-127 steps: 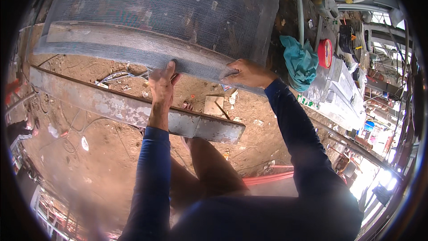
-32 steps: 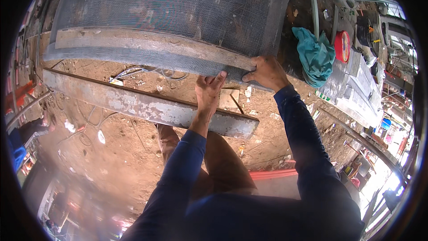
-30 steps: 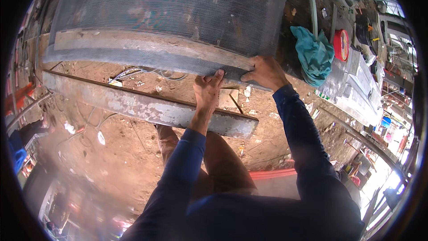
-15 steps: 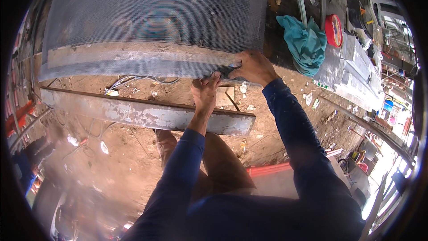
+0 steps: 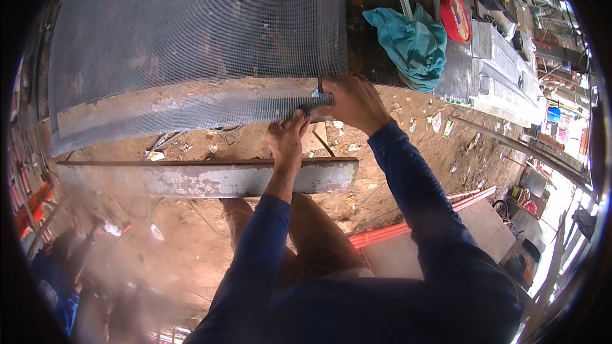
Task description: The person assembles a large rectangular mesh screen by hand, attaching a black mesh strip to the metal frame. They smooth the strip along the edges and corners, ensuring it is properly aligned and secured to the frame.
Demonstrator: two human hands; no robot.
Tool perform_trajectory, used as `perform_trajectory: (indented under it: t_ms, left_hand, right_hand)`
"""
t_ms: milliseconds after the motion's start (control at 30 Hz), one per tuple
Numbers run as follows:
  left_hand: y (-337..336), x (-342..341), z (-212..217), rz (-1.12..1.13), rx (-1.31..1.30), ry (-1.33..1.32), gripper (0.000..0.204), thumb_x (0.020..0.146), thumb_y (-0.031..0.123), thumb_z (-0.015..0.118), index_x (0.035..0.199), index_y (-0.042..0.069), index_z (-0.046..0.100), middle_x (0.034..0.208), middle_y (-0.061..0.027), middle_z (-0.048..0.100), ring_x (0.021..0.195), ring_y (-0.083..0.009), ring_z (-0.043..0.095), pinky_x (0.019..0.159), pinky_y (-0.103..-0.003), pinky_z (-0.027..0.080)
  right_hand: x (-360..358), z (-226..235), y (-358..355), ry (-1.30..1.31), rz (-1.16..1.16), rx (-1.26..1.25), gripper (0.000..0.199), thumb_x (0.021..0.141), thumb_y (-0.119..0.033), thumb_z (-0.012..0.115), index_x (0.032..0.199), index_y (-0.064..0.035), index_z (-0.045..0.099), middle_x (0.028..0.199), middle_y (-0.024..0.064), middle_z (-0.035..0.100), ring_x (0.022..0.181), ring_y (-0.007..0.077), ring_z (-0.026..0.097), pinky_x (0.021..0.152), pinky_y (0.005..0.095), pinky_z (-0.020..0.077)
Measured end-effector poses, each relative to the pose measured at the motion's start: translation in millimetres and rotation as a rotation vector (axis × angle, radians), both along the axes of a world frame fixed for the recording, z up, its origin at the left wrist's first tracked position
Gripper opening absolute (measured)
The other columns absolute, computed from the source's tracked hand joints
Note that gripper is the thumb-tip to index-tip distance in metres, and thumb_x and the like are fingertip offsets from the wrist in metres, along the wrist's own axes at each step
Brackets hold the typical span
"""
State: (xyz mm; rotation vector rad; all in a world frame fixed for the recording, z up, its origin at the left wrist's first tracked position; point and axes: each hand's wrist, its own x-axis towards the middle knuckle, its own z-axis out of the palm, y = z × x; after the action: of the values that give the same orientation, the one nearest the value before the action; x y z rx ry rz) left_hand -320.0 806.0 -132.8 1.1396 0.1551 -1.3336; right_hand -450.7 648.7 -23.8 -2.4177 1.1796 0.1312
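A sheet of fine grey mesh point(image 5: 191, 32) lies over the dark table, its near edge hanging toward me. My right hand point(image 5: 357, 103) is closed on the sheet's near right corner, fingers curled over the far side and thumb nearer me. Just left of it, my left hand point(image 5: 287, 143) pinches the bottom edge of the mesh between thumb and fingers. The gathered mesh between the two hands looks darker and doubled. A small blue spot shows beside the right fingers; I cannot make out what it is.
A worn metal beam point(image 5: 210, 178) crosses between the table and my legs. Right of the mesh lie a teal cloth point(image 5: 414, 48), a red roll of tape point(image 5: 456, 18) and metal strips. Orange-red bars point(image 5: 382, 236) lie on the floor at right; another person point(image 5: 54, 267) is at lower left.
The whole view has shifted and turned slightly, so the table things sit further left. Both hands stay on the mesh corner, with the right fingers curled more around it.
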Motion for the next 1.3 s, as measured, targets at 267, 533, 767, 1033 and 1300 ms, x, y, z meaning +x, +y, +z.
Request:
perform_trajectory:
  t_ms: [267,533,767,1033,1300]
  left_hand:
    - [-1,3,8,-0.08,0.108,-0.025,0.046,0.107,0.021,0.087,0.135,-0.006,0.063,0.129,-0.0137,0.075,0.12,-0.0266,0.078,0.1,-0.038,0.07]
    - [-1,0,4,-0.003,0.015,-0.079,0.04,0.108,0.012,0.084,0.132,-0.011,0.063,0.133,-0.0183,0.073,0.114,-0.0272,0.078,0.104,-0.04,0.071]
    - [1,2,-3,-0.019,-0.015,-0.032,0.036,0.108,0.011,0.084,0.134,-0.005,0.065,0.131,-0.0162,0.074,0.113,-0.026,0.078,0.102,-0.039,0.071]
    - [2,1,-3,-0.055,-0.102,0.004,0.036,0.11,0.011,0.082,0.137,-0.005,0.062,0.128,-0.0136,0.075,0.11,-0.0236,0.079,0.098,-0.038,0.071]
    - [0,-2,-1,-0.01,-0.029,-0.03,0.039,0.107,0.012,0.086,0.132,-0.007,0.062,0.126,-0.0143,0.073,0.107,-0.0234,0.077,0.092,-0.037,0.069]
  right_hand:
    - [-68,-19,113,-0.673,-1.206,0.357,0.062,0.098,-0.054,0.092,0.12,0.0007,0.076,0.106,0.0085,0.076,0.096,0.0224,0.072,0.087,0.0413,0.0609]
    - [21,-64,132,-1.209,-1.48,0.783,0.042,0.104,-0.034,0.092,0.117,0.0002,0.071,0.1,0.0068,0.076,0.089,0.0174,0.078,0.084,0.0291,0.0653]
    - [33,-60,125,-1.194,-1.603,0.667,0.056,0.099,-0.042,0.095,0.115,0.0082,0.074,0.103,0.0127,0.08,0.087,0.0225,0.081,0.079,0.0336,0.0651]
    - [32,-68,129,-1.295,-1.534,0.66,0.06,0.098,-0.043,0.095,0.118,0.01,0.076,0.105,0.0134,0.081,0.086,0.0222,0.079,0.078,0.0331,0.0625]
    - [25,-67,131,-1.069,-1.384,0.668,0.045,0.103,-0.036,0.09,0.113,0.0077,0.083,0.099,0.0102,0.083,0.087,0.0178,0.076,0.084,0.0339,0.06]
